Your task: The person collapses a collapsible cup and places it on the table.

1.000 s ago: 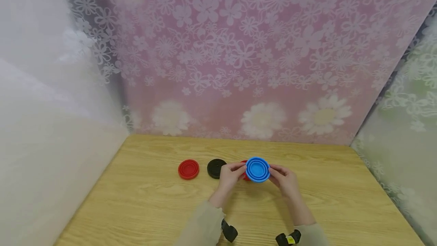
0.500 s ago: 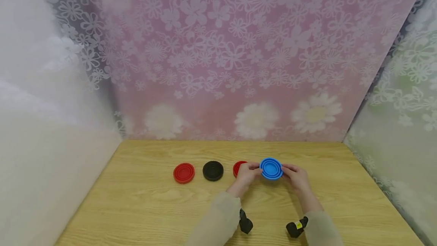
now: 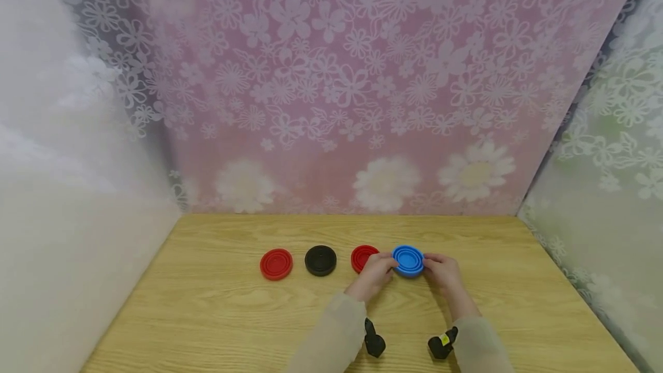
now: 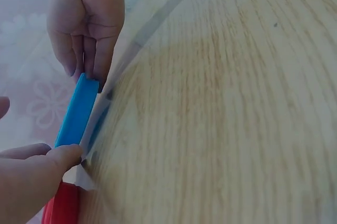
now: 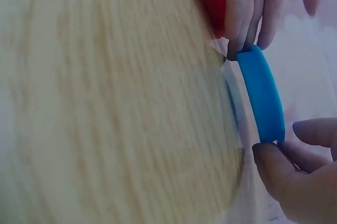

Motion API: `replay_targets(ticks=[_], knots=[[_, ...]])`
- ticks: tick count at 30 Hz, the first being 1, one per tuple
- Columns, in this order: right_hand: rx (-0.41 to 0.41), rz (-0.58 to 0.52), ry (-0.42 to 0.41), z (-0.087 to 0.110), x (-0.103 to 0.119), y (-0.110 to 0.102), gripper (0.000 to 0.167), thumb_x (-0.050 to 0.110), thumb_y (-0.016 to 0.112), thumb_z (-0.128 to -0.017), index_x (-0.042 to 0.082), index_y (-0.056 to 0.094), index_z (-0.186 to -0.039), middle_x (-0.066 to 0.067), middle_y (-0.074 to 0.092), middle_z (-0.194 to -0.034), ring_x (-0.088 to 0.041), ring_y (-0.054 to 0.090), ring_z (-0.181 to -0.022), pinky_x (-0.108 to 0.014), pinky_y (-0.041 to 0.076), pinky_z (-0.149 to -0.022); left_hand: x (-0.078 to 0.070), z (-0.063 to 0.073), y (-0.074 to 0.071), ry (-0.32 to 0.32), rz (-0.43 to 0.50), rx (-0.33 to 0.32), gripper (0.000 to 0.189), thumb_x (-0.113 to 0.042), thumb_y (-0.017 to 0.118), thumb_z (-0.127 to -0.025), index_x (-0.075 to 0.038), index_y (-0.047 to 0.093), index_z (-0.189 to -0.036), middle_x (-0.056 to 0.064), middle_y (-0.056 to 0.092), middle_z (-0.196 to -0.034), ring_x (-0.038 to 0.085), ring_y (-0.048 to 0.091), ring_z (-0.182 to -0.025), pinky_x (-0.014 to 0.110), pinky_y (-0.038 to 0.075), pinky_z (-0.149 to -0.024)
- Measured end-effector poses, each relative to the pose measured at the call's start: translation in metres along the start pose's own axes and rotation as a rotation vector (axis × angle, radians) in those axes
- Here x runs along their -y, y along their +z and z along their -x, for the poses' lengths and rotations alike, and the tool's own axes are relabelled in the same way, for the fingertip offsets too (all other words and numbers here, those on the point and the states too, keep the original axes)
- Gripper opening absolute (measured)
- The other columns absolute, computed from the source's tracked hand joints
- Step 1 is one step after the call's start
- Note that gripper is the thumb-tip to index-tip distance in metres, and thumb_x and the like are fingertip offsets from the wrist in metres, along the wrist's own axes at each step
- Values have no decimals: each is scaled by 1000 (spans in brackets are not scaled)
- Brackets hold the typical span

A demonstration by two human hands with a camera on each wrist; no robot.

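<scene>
Both hands hold a round blue collapsible cup [image 3: 408, 260], folded flat with concentric rings facing up. At its left edge my left hand [image 3: 375, 274] pinches the rim between thumb and fingers. My right hand [image 3: 446, 276] pinches the opposite edge. From the side, the blue cup [image 4: 78, 110] shows as a thin band close over the tabletop, with a dark reflection below it. A red folded cup [image 3: 364, 257] lies just left of it, partly covered by my left hand; the right wrist view also shows this red cup [image 5: 210, 2] behind the left fingers.
Farther left on the wooden table [image 3: 233, 327] lie a black folded cup [image 3: 320, 261] and another red folded cup [image 3: 276, 264], in a row with the others. A pink flowered sheet [image 3: 331, 102] stands behind the table, with pale sheets at both sides.
Both hands have carried the blue cup rightward from in front of the nearer red cup, then lowered it toward the table. The head view has shifted slightly. Both hands keep their hold.
</scene>
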State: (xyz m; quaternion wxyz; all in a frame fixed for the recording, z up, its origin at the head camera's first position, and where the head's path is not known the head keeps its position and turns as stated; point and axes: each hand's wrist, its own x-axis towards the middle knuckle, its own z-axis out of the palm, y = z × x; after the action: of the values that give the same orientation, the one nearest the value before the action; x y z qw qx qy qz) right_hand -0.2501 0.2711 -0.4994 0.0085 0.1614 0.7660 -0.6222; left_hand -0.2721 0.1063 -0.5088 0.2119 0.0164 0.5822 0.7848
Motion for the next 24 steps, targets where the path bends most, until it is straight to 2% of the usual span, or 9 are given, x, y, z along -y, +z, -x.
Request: replay_targets(ticks=[1, 3, 6, 8, 10, 14, 18, 21, 24], knots=[[3, 22, 2, 1, 0, 0, 38, 5, 46, -89, -17, 41, -120, -34, 38, -123, -28, 48, -106, -35, 43, -86, 1, 0, 1, -8, 14, 3, 46, 3, 52, -79, 10, 44, -123, 15, 45, -124, 11, 31, -59, 23, 30, -57], [6, 59, 7, 2, 1, 0, 39, 6, 45, -90, -17, 40, -122, -34, 37, -124, -35, 42, -113, -39, 39, -90, 2, 1, 2, -15, 17, 13, 47, 2, 52, -78, 10, 44, -124, 16, 43, -128, 11, 38, -69, 25, 35, -65], [6, 117, -10, 3, 2, 0, 39, 6, 44, -90, -16, 40, -122, -34, 36, -125, -39, 36, -117, -45, 34, -94, 2, 1, 4, -20, 8, 48, 43, 0, 50, -80, 10, 46, -122, 17, 40, -130, 19, 43, -97, 37, 36, -85], [24, 166, -37, 2, 2, 0, 40, 7, 43, -90, -16, 39, -123, -34, 36, -126, -41, 34, -117, -47, 33, -94, 3, -1, 3, -16, 6, 70, 40, 0, 48, -81, 11, 48, -119, 17, 39, -132, 25, 33, -118, 47, 27, -96], [43, 213, -62, 2, 2, 0, 42, 8, 43, -90, -16, 37, -124, -34, 35, -127, -42, 32, -118, -49, 32, -94, 4, -3, 3, -14, 5, 90, 36, -1, 47, -82, 11, 51, -115, 16, 38, -133, 29, 24, -125, 53, 19, -99], [82, 264, -74, 2, 4, 1, 45, 10, 41, -91, -16, 33, -126, -34, 30, -129, -44, 26, -121, -50, 27, -96, 5, -5, 3, -17, -11, 97, 36, -2, 46, -82, 12, 50, -115, 17, 35, -134, 32, 20, -127, 56, 15, -99], [104, 277, -75, 3, 6, 1, 48, 12, 40, -92, -17, 28, -128, -35, 26, -131, -44, 22, -122, -51, 23, -98, 6, -5, 2, -7, -36, 86, 40, -4, 48, -81, 12, 48, -118, 18, 36, -133, 33, 23, -125, 54, 20, -98], [74, 338, -127, 12, 9, 5, 49, 13, 40, -92, -18, 27, -128, -37, 28, -129, -46, 26, -120, -52, 27, -95, 3, 2, 0, 23, -95, 90, 40, -7, 49, -83, 9, 48, -120, 16, 41, -130, 31, 29, -121, 50, 25, -97], [10, 430, -229, 27, 13, 15, 47, 12, 43, -91, -16, 32, -126, -36, 34, -126, -46, 32, -116, -53, 31, -92, -4, 16, -6, 70, -184, 98, 39, -11, 49, -87, 9, 48, -120, 16, 44, -127, 30, 35, -118, 46, 28, -96]])
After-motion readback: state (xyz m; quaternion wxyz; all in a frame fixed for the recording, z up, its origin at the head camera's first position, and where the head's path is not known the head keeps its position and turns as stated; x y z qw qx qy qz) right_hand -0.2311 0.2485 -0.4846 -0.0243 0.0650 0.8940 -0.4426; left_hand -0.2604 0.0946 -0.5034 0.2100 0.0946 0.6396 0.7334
